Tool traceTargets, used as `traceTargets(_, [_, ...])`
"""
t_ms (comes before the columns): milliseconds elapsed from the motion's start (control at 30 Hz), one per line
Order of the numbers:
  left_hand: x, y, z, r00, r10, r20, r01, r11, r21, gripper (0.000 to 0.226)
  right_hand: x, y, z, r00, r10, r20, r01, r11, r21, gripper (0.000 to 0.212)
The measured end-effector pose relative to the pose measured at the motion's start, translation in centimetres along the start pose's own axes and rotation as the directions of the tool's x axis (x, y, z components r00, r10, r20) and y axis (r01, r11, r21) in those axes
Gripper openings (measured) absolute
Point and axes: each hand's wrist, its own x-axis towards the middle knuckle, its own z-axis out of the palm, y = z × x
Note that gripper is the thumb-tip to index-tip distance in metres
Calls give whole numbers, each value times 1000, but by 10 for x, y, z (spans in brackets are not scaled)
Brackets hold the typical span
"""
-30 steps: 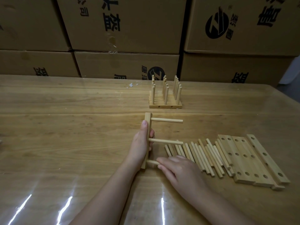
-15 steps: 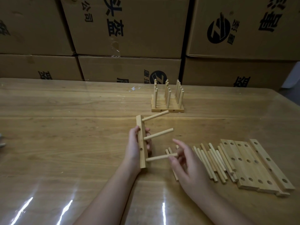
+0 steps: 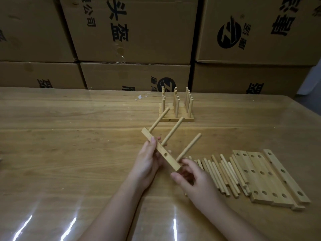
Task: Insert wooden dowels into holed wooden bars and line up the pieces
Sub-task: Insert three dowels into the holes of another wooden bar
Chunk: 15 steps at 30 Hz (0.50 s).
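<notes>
Slanting bar, dowels pointing up-right

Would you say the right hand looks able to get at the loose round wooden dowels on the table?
Probably yes. The loose round wooden dowels lie right beside the right hand, with nothing between; it would only need to release the holed wooden bar whose end it seems to pinch.

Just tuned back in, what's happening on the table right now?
A person's left hand holds a holed bar tilted above the table, three dowels already seated in it. The right hand pinches its near end. Loose dowels and spare bars lie to the right; finished pieces stand lined up at the back.
</notes>
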Motion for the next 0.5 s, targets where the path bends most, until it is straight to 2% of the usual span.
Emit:
traceTargets(167, [0, -1, -3, 994, -1, 111, 5, 999, -35, 28, 6, 1, -11, 989, 88, -123, -65, 982, 178, 10])
traceTargets(233, [1, 0, -6, 996, 24, 90, -19, 999, -50, 22, 9, 3, -16, 978, 105, -182, -67, 977, 203, 10])
traceTargets(367, [4, 0, -8, 997, 39, 62, -37, 999, -33, 33, 12, 5, -22, 974, 89, -210, -43, 976, 215, 23])
traceTargets(500, [4, -4, -4, 997, 79, 12, -79, 991, 107, 44, 14, 8, -23, 970, 86, -226, -43, 981, 187, 24])
